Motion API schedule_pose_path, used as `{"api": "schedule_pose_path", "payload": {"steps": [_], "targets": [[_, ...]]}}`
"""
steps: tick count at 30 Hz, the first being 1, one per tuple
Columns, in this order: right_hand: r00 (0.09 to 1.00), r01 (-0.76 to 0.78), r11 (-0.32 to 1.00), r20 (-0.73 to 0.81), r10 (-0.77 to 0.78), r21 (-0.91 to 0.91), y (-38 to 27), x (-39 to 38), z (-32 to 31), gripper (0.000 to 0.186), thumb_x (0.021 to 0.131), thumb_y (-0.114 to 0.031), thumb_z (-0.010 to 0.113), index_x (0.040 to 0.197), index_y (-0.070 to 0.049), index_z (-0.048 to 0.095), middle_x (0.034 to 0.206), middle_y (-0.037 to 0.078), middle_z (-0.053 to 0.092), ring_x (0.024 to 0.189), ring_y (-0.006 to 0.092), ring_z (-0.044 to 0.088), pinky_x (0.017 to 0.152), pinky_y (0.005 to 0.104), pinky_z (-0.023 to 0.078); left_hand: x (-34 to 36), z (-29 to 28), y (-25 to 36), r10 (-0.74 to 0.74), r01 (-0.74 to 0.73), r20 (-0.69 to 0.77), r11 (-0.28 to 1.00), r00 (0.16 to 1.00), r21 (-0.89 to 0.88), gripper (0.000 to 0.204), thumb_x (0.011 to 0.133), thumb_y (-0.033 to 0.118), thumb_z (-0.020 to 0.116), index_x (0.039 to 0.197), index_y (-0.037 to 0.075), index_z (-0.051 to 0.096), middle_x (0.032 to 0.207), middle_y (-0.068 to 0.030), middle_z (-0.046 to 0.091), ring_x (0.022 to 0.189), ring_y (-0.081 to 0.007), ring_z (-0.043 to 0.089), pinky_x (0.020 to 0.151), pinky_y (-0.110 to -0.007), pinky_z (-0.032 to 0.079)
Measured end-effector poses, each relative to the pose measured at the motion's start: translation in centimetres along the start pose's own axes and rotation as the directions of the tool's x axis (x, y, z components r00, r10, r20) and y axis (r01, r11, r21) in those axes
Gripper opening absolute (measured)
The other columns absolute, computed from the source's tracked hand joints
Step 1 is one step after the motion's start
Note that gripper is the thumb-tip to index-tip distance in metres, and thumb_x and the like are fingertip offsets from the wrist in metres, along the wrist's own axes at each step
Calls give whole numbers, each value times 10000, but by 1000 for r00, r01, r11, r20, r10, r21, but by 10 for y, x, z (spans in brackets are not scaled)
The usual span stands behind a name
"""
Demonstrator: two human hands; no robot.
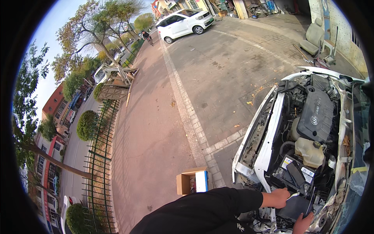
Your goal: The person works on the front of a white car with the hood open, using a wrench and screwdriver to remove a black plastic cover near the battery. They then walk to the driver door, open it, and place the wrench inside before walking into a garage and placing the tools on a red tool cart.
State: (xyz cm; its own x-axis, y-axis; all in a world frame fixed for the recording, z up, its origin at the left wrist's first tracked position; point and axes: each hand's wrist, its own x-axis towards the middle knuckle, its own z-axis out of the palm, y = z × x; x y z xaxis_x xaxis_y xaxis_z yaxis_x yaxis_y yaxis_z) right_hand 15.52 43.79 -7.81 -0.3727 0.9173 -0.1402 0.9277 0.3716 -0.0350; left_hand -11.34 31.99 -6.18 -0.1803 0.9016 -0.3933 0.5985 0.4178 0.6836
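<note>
In the open engine bay of a white car (265, 146), my left hand (276, 198) is closed on a slim pale tool (292, 195) above a black plastic part (290, 208). Below and to its right, my right hand (303, 221) has its fingers curled beside a thin upright rod; what they grip is unclear. Just beyond both hands sits the battery (288, 163), with a dark bar lying across it. Farther up are a translucent coolant tank (307, 152) and the grey engine cover (314, 113).
An open cardboard box (183, 183) stands on the pavement at my left. A green fence (97, 160) runs along the walkway, where a cyclist (147, 38) rides near timber pieces. A white car (183, 24) is parked ahead; a loose seat (313, 37) stands by the wall.
</note>
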Motion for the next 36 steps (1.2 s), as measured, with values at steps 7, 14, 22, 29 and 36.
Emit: {"api": "schedule_pose_path", "payload": {"steps": [7,14,22,29,36], "targets": [[945,-114,567,265,-190,815,-53,-100,7,389,981,-342,748,1195,-17,757,1049,206,791,967,348,761,846,483,580,-53,25,-35,279,-290,-89,942,956,-171,294,736,118,708,999,-11,687,1095,-237,649,1073,-488,662,903,-556,548],[874,119,778,307,-376,616,-91,-109,0,484,986,-212,704,1402,30,657,1228,290,736,1151,434,703,1008,497,542,-74,52,-46,269,-362,-257,811,928,-459,277,769,117,718,1013,-7,678,1023,-206,682,1027,-431,673,902,-479,541],[951,260,722,-38,-308,641,-149,-145,-17,382,931,-126,661,1265,51,606,1256,264,657,1186,497,617,1050,561,479,-124,47,-34,103,-28,25,480,994,-877,318,860,74,728,1173,25,748,1050,-39,737,976,-121,647,916,-320,532],[735,507,546,-4,-678,666,-143,-173,-24,642,949,-205,708,1490,84,520,1541,315,534,1443,496,507,1226,524,399,-194,47,-64,-88,66,38,345,995,-936,265,1046,252,740,1191,30,734,1002,-29,750,874,-99,644,751,-317,544],[937,309,862,26,-349,403,-112,-136,5,501,1054,-341,674,1305,92,642,1230,297,672,1141,494,643,999,532,514,-278,4,-136,-403,38,-65,242,913,-970,205,1023,244,759,1067,59,681,892,-42,731,728,-113,632,651,-296,500]]}}
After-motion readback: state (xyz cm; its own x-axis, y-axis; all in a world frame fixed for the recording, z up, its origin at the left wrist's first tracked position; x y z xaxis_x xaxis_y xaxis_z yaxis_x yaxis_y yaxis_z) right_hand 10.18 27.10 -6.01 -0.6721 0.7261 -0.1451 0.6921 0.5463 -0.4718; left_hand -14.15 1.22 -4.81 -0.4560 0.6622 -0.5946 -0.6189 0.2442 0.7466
